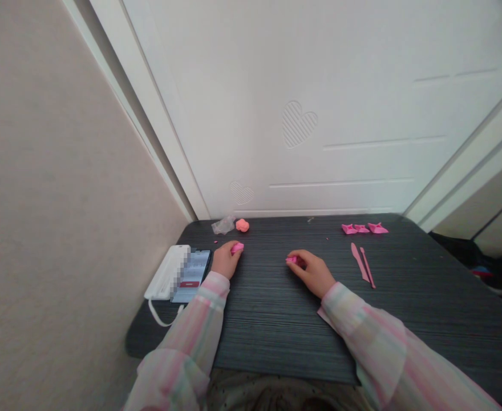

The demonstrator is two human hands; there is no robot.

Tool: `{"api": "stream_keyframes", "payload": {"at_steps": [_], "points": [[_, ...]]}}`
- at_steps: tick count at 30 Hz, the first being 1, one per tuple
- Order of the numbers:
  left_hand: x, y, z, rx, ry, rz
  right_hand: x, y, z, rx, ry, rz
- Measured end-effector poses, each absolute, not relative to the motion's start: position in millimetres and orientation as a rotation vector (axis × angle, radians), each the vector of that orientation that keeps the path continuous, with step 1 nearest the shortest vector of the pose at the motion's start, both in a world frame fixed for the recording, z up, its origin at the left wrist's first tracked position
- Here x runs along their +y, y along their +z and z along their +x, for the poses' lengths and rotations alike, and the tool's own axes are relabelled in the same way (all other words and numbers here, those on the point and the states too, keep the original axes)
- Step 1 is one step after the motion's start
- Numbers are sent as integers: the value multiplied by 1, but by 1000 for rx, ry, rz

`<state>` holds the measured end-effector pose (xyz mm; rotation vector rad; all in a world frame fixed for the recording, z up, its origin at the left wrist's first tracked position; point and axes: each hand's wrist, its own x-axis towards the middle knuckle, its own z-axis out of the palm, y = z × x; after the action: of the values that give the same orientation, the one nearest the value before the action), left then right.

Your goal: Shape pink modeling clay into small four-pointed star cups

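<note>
My left hand (226, 260) is closed around a lump of pink modelling clay (237, 248), at the left of the dark table (268, 319). Between the thumb and fingers of my right hand (313, 273) is a smaller piece of pink clay (292, 260), partly hidden by the fingertips. The two hands are apart, both low over the tabletop. Behind my left hand lie an orange clay lump (242, 225) and a crumpled clear plastic wrapper (223, 225). To the right of my right hand are a pink plastic knife (359, 261) and a thin pink modelling stick (367, 267).
Three small pink shaped clay pieces (361, 229) sit in a row at the back right. A phone (196, 268) and a white power bank or case (168, 273) with a strap lie at the left. A white door (251, 114) rises behind the table, a wall (63, 228) at the left.
</note>
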<state>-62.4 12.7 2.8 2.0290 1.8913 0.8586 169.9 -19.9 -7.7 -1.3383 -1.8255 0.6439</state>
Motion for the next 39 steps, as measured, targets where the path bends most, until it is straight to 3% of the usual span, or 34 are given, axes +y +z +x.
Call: {"api": "stream_keyframes", "payload": {"at_steps": [13,25,31,34,39], "points": [[2,11,-44,1631,1012,1749,-22,-3,168,-1703,739,-1268],[-10,9,8,1186,904,1412,-32,5,157,-1451,1115,-1047],[3,9,10,1000,919,955,-31,5,155,-1166,1401,-972],[9,9,-2,1111,995,1070,-31,4,157,-1043,1516,-945],[16,7,-34,1615,1034,1828,-32,3,161,-958,1588,-919]]}}
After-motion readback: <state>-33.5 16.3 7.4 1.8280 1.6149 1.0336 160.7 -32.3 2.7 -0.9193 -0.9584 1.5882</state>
